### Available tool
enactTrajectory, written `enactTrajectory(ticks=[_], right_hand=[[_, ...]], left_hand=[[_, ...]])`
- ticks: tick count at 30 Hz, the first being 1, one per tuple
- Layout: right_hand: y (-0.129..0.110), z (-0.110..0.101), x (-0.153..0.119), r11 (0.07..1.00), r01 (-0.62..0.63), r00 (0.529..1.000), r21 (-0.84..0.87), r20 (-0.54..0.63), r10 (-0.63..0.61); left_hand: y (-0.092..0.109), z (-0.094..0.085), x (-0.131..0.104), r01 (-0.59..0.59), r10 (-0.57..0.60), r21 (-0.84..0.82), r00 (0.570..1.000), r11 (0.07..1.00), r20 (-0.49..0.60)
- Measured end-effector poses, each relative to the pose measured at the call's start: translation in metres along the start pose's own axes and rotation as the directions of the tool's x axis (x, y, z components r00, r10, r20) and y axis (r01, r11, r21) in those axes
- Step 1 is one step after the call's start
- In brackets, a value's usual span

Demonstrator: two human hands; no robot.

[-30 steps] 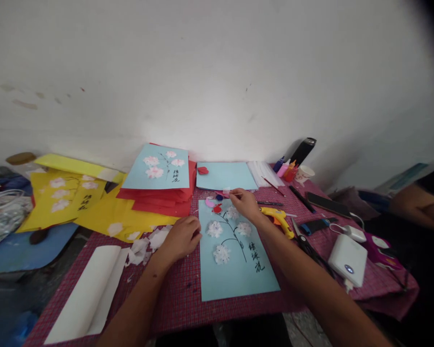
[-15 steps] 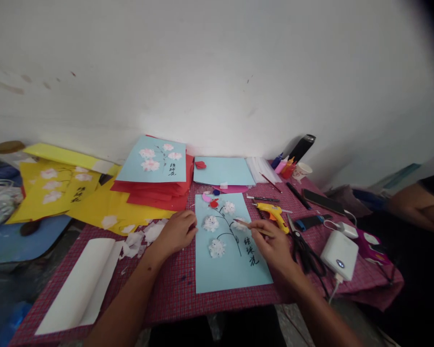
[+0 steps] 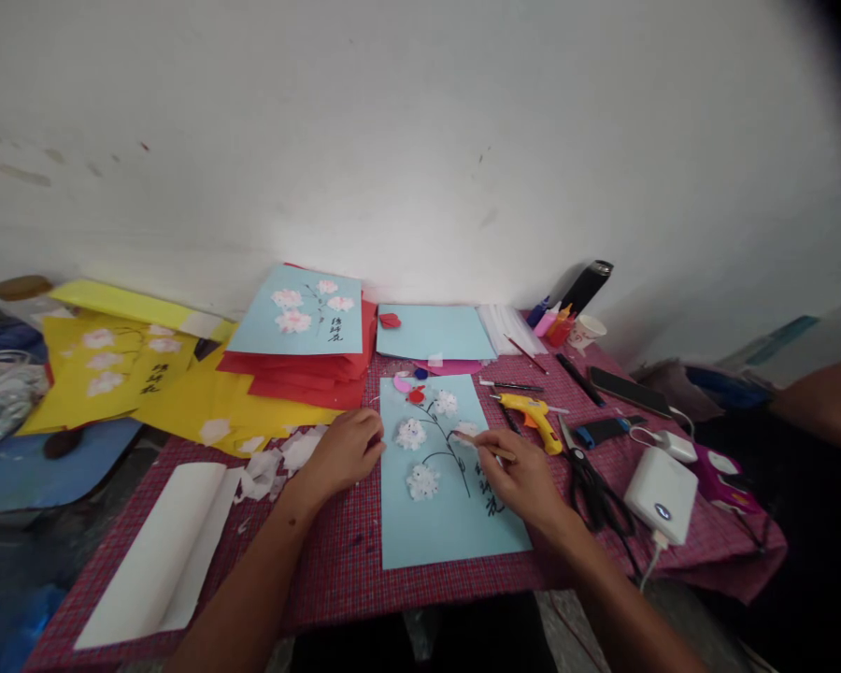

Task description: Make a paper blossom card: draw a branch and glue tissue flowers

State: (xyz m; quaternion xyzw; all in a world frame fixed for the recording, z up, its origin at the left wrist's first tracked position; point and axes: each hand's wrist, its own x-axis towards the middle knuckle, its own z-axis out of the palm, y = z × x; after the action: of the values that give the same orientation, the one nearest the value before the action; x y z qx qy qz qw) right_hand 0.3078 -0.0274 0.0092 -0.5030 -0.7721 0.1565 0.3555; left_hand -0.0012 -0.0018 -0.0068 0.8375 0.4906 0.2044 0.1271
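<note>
My right hand (image 3: 522, 477) grips a thin wooden paintbrush (image 3: 494, 449), its dark tip at the right-hand flower on a light blue sheet of paper (image 3: 427, 542). That sheet bears fluffy white paper flowers (image 3: 421, 481) dotted with dark specks, a drawn dark branch and black handwritten characters, partly covered by my right hand. Near the flowers' top end lie red (image 3: 416, 395) and pink paint blobs. Resting on the cloth beside the sheet's left edge, my left hand (image 3: 350, 451) has its fingers curled in, with nothing visible in them.
White paper scraps (image 3: 263, 472) and a folded white sheet (image 3: 150, 551) lie left. Behind are a red paper stack (image 3: 308, 374) and yellow papers. To the right are a yellow glue gun (image 3: 533, 411), scissors (image 3: 595, 486), a phone (image 3: 631, 391) and a white power bank (image 3: 662, 495). A person sits at right.
My right hand has shifted slightly left and down with the paintbrush, covering more of the characters; the tip stays at the right-hand flower. My left hand stays put.
</note>
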Motion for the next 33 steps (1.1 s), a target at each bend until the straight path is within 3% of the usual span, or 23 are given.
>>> enactTrajectory(ticks=[5,20,28,33], right_hand=[[0.002,-0.005,-0.002,0.996,-0.080,0.995,0.037,-0.064,0.082],[-0.002,0.002,0.006,0.998,-0.065,0.998,0.022,-0.004,0.066],[-0.001,-0.013,-0.015,0.987,-0.124,0.987,0.105,-0.085,0.133],[-0.001,-0.010,-0.029,0.993,-0.076,0.993,0.091,-0.079,0.083]], left_hand=[[0.000,0.000,0.000,-0.005,0.005,0.004,1.000,1.000,-0.003],[0.001,-0.001,0.000,-0.018,0.018,0.000,1.000,1.000,-0.008],[0.002,-0.002,0.000,0.004,-0.004,-0.019,1.000,1.000,0.001],[0.001,-0.001,0.001,0.001,-0.001,-0.016,1.000,1.000,0.001]])
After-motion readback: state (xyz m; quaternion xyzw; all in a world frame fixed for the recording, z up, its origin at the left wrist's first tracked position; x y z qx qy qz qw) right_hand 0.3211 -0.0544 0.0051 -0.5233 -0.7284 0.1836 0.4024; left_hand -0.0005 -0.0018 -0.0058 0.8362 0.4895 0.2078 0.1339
